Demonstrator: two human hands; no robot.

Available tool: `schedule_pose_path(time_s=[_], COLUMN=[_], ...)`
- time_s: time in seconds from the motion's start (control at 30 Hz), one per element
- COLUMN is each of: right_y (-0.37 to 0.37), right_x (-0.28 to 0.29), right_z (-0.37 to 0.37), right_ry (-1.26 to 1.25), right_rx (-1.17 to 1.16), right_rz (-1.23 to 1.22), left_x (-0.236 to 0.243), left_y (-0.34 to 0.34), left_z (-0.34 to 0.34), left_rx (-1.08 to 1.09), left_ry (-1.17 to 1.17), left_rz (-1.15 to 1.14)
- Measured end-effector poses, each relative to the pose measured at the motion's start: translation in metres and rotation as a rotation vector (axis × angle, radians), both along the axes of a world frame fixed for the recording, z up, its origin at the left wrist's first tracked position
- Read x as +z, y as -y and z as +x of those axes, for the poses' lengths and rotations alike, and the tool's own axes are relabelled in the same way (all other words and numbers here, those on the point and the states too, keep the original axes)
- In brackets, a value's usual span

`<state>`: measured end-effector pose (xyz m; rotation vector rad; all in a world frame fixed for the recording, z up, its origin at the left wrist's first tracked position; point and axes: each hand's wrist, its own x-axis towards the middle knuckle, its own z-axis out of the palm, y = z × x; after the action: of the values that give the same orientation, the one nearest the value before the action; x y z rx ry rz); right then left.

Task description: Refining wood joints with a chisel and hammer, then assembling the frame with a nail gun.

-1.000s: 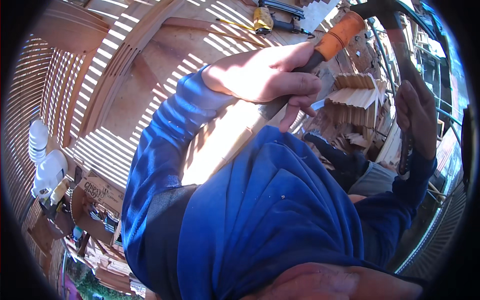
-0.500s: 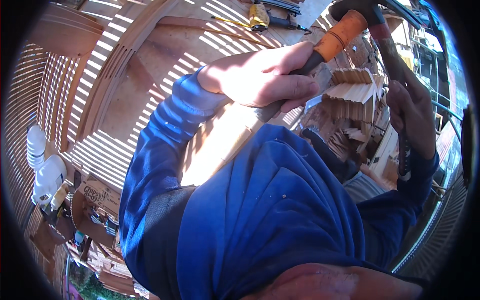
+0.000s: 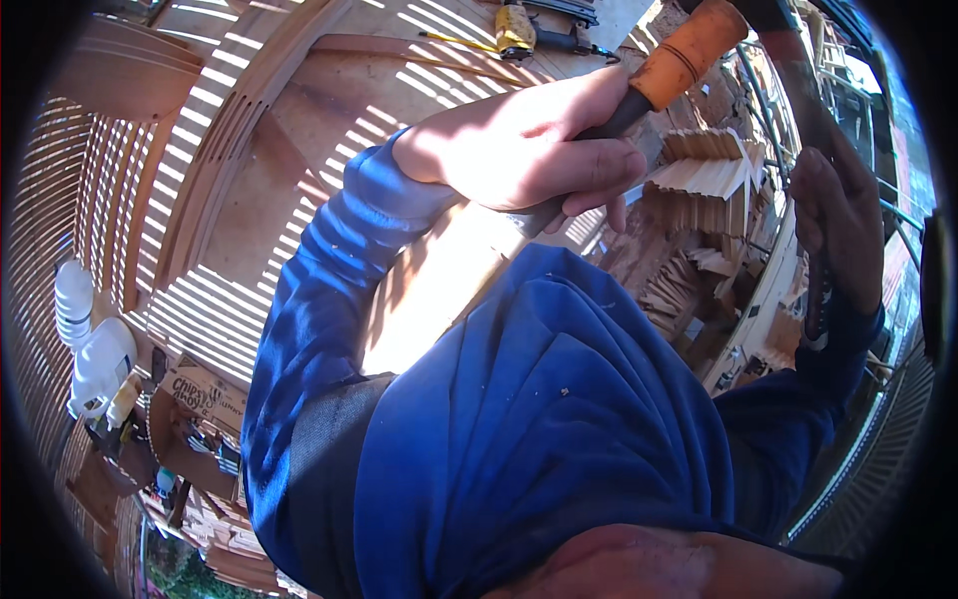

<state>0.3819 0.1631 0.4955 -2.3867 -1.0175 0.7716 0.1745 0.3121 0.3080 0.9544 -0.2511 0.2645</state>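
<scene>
My left hand [image 3: 529, 150] is closed around a chisel [image 3: 689, 60] with an orange and black handle, slanting from upper right to lower left. Its lower end meets a pale, sunlit piece of wood [image 3: 439, 290] lying against my blue sleeve and front; the cutting edge cannot be made out. In shade on the right, my right hand [image 3: 838, 225] grips the dark handle of a hammer [image 3: 803, 90]. The hammer's head is at the top edge, partly cut off, near the butt of the chisel. Whether the two touch is unclear.
A yellow and black nail gun [image 3: 516, 32] lies on the wooden bench top [image 3: 329, 110]. Stacked wood strips [image 3: 704, 185] stand beyond my hands. Long wooden rails [image 3: 215, 150] run along the left. A white plastic jug [image 3: 103, 364] and a cardboard box [image 3: 205, 389] sit at far left.
The hammer and my right hand have shifted right, and the chisel's butt has moved slightly up and right. A dark shape and grey cloth near my right side have left the view.
</scene>
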Motion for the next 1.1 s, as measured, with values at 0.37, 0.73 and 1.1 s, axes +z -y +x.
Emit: schedule_pose_path(time_s=[0.37, 0.73, 1.1], right_y=[-0.004, -0.001, 0.008], right_x=[-0.003, -0.008, -0.011], right_z=[-0.007, 0.003, 0.013], right_ry=[-0.014, -0.079, -0.067], right_rx=[0.004, 0.062, 0.064], right_rz=[-0.021, -0.121, -0.016], left_x=[-0.004, -0.005, 0.004], left_y=[-0.002, 0.005, 0.007], left_z=[-0.003, -0.002, -0.008], left_rx=[-0.035, -0.101, -0.072], left_ry=[0.004, -0.02, -0.118], left_rz=[0.048, 0.041, 0.134])
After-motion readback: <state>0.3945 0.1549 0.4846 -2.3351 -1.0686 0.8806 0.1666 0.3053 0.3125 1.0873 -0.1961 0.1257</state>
